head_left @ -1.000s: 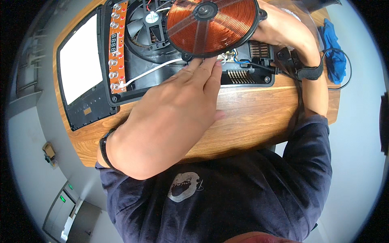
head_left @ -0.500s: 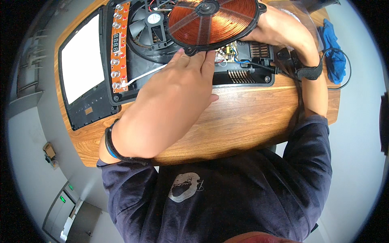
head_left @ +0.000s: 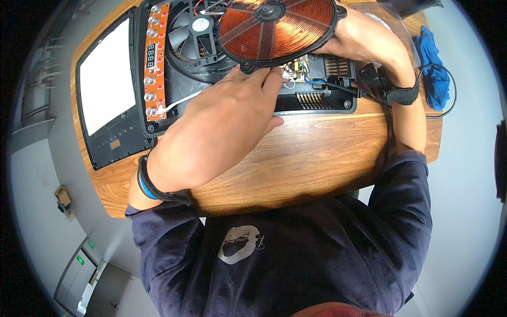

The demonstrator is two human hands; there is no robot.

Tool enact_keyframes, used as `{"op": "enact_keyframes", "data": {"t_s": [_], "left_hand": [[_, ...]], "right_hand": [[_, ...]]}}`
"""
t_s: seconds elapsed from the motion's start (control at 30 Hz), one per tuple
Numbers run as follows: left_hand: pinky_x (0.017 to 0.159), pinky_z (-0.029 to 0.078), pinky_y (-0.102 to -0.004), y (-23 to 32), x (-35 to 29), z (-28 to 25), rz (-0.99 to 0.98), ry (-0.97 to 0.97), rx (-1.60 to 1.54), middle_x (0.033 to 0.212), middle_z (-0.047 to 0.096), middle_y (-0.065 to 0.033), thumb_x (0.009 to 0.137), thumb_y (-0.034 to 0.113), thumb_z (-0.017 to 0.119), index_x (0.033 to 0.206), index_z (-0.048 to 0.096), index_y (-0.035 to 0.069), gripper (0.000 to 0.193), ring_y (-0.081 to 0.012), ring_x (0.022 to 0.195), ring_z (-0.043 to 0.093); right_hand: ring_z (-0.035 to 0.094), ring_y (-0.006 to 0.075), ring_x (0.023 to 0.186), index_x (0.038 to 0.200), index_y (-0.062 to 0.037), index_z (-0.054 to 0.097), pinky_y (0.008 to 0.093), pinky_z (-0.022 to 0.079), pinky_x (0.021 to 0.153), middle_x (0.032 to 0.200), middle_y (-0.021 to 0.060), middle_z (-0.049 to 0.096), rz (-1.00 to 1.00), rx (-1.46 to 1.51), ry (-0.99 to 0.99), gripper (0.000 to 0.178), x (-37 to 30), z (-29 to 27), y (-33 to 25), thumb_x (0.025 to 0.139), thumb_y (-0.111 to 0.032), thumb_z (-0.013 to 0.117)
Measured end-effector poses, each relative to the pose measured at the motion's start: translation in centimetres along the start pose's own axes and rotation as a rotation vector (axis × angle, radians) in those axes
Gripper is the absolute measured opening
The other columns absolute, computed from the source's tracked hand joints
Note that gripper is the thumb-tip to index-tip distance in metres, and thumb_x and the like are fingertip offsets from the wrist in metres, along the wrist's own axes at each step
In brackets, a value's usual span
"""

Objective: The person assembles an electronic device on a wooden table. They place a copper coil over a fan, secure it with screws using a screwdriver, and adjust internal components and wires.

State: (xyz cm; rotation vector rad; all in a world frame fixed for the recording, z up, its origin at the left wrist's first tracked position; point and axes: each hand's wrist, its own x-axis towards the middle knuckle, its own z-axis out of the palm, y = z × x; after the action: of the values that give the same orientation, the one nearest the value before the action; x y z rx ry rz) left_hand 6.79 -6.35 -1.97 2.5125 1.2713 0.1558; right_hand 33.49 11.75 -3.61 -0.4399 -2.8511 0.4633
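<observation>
A round copper induction coil (head_left: 296, 31) in a black frame is held tilted above an opened cooktop housing (head_left: 288, 101). My right hand (head_left: 364, 39) is closed on the coil's right rim, its fingertips hidden behind it. My left hand (head_left: 227, 113) reaches over the housing's near edge. Its fingers stretch below the coil's near rim, with the tips out of sight and the thumb standing apart. Beneath the coil, a circuit board (head_left: 296, 68) with blue wires shows in part. A black cooling fan (head_left: 200, 37) sits left of it.
An orange strip board (head_left: 153, 79) with a small display lines the housing's left side. Left of that lies a black-framed panel (head_left: 113, 74) with a white face. A blue cloth (head_left: 435, 68) and a looped black cable (head_left: 455, 92) lie at the wooden table's (head_left: 317, 153) right edge.
My left hand has shifted slightly forward, its fingers now farther beneath the coil's near rim. My right hand and the coil stay almost in place.
</observation>
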Motion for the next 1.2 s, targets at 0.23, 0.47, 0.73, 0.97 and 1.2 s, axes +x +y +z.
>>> {"op": "enact_keyframes", "data": {"t_s": [0.23,0.47,0.73,0.97,1.2], "left_hand": [[0.109,0.058,-0.0478,0.1,0.0,-0.2,-0.014,-0.033,-0.001,0.141,0.07,-0.0252,0.11,0.037,0.07,0.157,0.05,-0.008,0.068,-0.0434,0.126,0.071],[0.112,0.057,-0.0488,0.0,0.0,-0.1,0.001,-0.014,0.014,0.14,0.07,-0.0242,0.11,0.038,0.07,0.158,0.05,-0.006,0.068,-0.0431,0.127,0.071],[0.115,0.057,-0.0494,0.0,0.1,-0.2,0.003,-0.006,-0.009,0.139,0.07,-0.0245,0.11,0.037,0.07,0.157,0.05,-0.006,0.067,-0.045,0.125,0.072],[0.109,0.059,-0.049,0.0,0.1,0.4,0.008,0.025,-0.006,0.133,0.073,-0.0241,0.109,0.038,0.071,0.156,0.05,-0.006,0.067,-0.0456,0.118,0.075],[0.092,0.063,-0.0481,0.2,0.7,-0.5,-0.002,-0.051,0.033,0.12,0.076,-0.0244,0.109,0.037,0.073,0.153,0.052,-0.005,0.065,-0.0432,0.107,0.077]], "right_hand": [[0.061,0.0426,0.138,0.15,0.0018,0.062,0.0466,0.05,0.121,0.151,0.0259,0.062,-0.018,-0.001,-0.055,0.054,0.0,-0.9,-0.5,0.107,-0.027,0.077],[0.061,0.0418,0.139,0.149,0.0014,0.063,0.0461,0.05,0.121,0.151,0.0253,0.062,-0.062,0.032,-0.032,0.053,0.0,-0.1,0.6,0.106,-0.024,0.078],[0.064,0.0397,0.133,0.143,0.0037,0.066,0.045,0.051,0.119,0.144,0.0242,0.067,-0.112,0.029,0.007,0.045,0.1,0.1,0.9,0.108,-0.023,0.075],[0.065,0.0376,0.129,0.14,0.004,0.068,0.0442,0.052,0.117,0.14,0.0231,0.069,-0.157,0.02,0.07,0.042,0.2,0.6,1.0,0.108,-0.022,0.075],[0.073,0.0479,0.123,0.152,-0.0089,0.064,0.0531,0.062,0.104,0.153,0.0264,0.063,0.185,-0.167,-0.071,0.063,-1.8,1.8,1.9,0.097,-0.027,0.088]]}}
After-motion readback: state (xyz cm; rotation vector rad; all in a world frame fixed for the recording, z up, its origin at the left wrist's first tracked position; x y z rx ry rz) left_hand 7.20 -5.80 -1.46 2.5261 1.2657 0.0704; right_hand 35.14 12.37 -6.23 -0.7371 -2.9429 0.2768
